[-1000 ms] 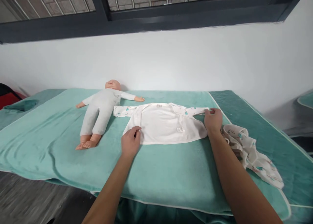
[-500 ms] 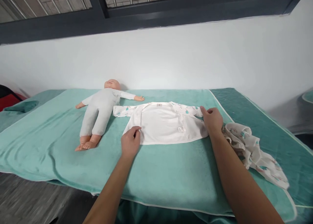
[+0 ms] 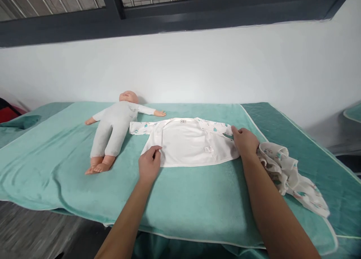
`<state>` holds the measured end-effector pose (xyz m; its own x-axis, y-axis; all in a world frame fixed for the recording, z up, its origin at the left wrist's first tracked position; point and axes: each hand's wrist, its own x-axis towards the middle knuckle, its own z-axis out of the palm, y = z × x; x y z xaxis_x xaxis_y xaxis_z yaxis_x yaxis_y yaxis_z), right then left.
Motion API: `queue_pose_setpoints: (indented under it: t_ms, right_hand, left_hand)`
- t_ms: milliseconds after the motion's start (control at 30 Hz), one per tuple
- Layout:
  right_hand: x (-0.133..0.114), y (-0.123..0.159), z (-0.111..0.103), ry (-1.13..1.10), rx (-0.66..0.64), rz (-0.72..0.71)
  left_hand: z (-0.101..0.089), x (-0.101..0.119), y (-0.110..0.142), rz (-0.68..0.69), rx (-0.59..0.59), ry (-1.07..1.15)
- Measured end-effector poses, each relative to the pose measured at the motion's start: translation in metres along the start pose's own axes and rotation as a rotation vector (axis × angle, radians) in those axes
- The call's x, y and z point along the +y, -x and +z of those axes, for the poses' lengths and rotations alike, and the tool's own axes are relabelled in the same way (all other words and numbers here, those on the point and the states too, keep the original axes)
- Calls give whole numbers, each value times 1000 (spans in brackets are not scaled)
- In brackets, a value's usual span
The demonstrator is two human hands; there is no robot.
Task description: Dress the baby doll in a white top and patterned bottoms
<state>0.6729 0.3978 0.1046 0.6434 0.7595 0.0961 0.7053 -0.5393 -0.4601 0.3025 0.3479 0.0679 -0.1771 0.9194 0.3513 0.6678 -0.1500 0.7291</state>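
Note:
A white long-sleeved baby shirt lies spread out flat, with printed sleeves and a small label at the neck. My right hand is closed on the cuff of its right-hand sleeve, thumb and finger together. At the lower left part of the shirt, my left hand is curled, its fingertips pinched on the cloth by the side edge. Left of the shirt a baby doll in white clothing lies on its back, arms spread. Its leg side is close to the left sleeve.
A crumpled printed baby garment lies beside my right forearm. Everything rests on a green sheet over a bed against a white wall. A dark window frame runs above, and a red and black object stands far left.
My right hand has slid slightly left and its grip on the sleeve cuff has shifted; that sleeve looks shorter. My left hand and the doll have stayed in place.

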Motion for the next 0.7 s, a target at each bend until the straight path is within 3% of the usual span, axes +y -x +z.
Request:
queue_pose_setpoints:
  t_ms: [233,433,600,700]
  right_hand:
    - [3,-5,2,-180,62,70]
    - [6,-9,5,-176,98,69]
    - [8,-7,8,-99,45,12]
    - [10,-7,10,-195,77,-57]
  left_hand:
    - [1,-1,1,5,10,14]
    - [0,-1,0,-12,8,35]
    - [-1,-1,-1,-16,3,55]
    - [-1,-1,-1,-26,0,71]
